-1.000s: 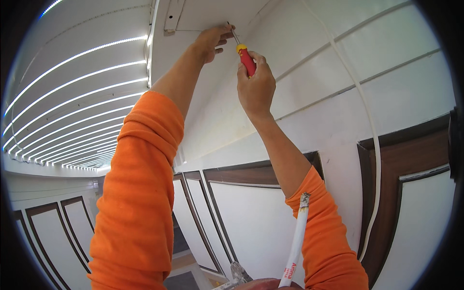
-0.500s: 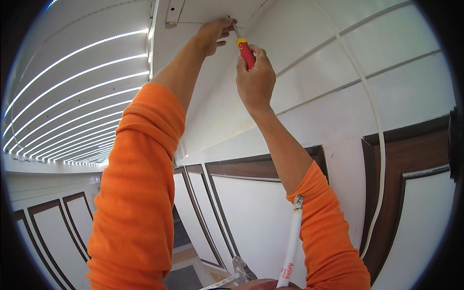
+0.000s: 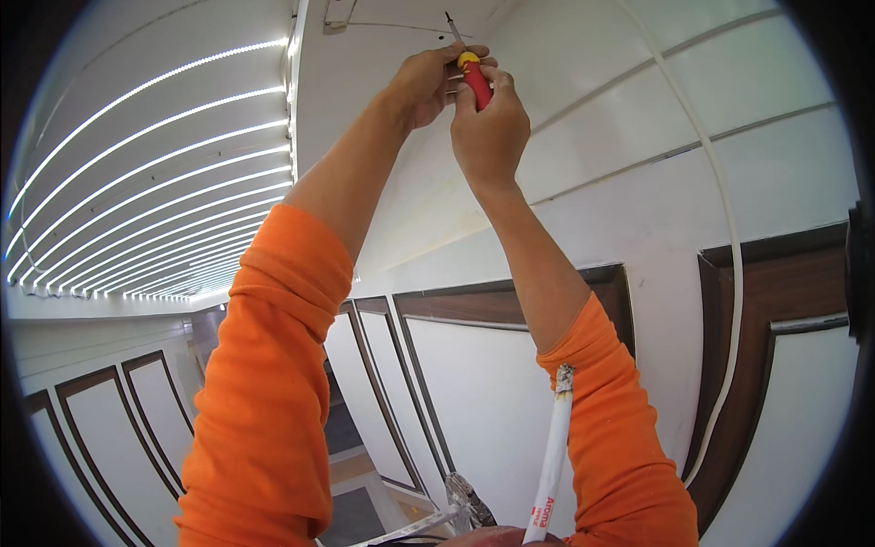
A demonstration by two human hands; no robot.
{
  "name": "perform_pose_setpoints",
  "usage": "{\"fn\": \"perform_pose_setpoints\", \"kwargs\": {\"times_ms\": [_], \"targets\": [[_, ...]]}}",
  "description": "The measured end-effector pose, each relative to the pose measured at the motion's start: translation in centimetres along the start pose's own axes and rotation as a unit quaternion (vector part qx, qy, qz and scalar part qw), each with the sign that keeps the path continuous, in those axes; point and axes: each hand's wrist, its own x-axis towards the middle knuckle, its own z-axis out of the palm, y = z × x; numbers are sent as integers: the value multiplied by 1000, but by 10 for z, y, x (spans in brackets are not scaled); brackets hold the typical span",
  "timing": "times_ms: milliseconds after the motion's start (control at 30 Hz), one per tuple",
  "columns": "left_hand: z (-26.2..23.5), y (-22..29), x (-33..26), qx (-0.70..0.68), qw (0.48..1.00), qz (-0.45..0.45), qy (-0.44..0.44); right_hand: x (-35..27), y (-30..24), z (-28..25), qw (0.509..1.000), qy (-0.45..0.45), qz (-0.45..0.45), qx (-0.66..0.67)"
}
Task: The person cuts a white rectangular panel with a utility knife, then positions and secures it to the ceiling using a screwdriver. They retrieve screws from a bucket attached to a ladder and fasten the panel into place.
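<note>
The right hand point(image 3: 490, 128) was closed around the red plastic handle of a single screwdriver with a yellow collar and a thin grey metal shaft point(image 3: 469, 68), gripping it from below. The left hand point(image 3: 428, 80) was raised just beside it, fingers curled narrowly against the upper part of the handle, touching both the tool and the right hand. The screwdriver sat high in the picture, near the top centre, between the two hands. Its long axis ran steeply upward, tilted a little to the person's left, with the shaft tip pointing up at the white ceiling panel point(image 3: 383, 64); whether the tip touched the panel could not be told.

Both forearms rose from the lower edge, each in one rolled orange sleeve point(image 3: 264, 392). One white cigarette with an ashy tip point(image 3: 552, 456) stood up from the bottom edge, just in front of the right sleeve.

Near the tip, one small white bracket point(image 3: 337, 16) was fixed to the ceiling. One white cable point(image 3: 729, 273) curved down the wall on the right. To the left, many curved rows of white strip lights point(image 3: 155, 155) crossed the ceiling. White wall panels framed in dark brown wood point(image 3: 474, 305) lined the walls below.
</note>
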Motion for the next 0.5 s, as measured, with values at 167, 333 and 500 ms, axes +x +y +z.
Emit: {"fn": "perform_pose_setpoints", "kwargs": {"times_ms": [167, 333, 500], "targets": [[1, 10, 1, 60, 994, 20, 94, 13, -33, -23, 797, -108, 418, 422], [10, 17, 8, 121, 974, 4, 192, -12, -19, -20, 991, -47, -61, -111], [24, 18, 13, 62, 978, 0, 198, -4, -13, -4, 991, 7, -61, -123]]}}
